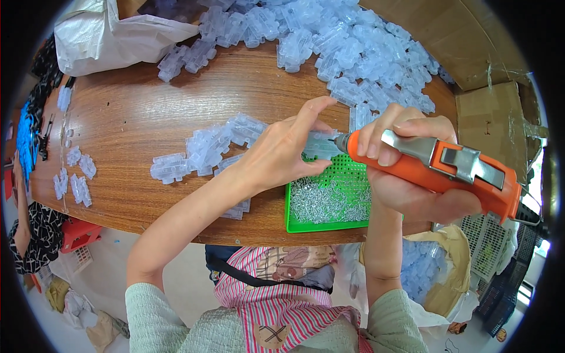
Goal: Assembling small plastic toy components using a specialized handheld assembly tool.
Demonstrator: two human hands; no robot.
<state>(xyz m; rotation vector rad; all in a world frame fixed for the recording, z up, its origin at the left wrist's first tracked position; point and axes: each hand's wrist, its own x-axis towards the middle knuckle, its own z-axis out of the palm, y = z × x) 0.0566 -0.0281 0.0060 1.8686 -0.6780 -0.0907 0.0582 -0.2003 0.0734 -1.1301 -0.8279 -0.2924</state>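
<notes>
My right hand [406, 153] is wrapped round an orange power screwdriver [429, 167] with a metal lever along its side. Its dark tip meets a clear plastic part [321, 145] held in my left hand [282, 147]. The left thumb lies along the part's near side, other fingers curl at its far side, and the index finger arches away. Beneath the part is a green perforated tray [347, 225], its near portion covered with many small silver screws [329, 200]. Whether a screw sits at the tool's tip is too small to tell.
Loose clear parts [209, 147] lie left of the tray; a large heap of them [353, 53] covers the table's far side. A white sack [118, 41] stands far left, cardboard [491, 117] at right. Below the table's right edge is an open bag [459, 270] of parts. Another person's arm [22, 212] shows at far left.
</notes>
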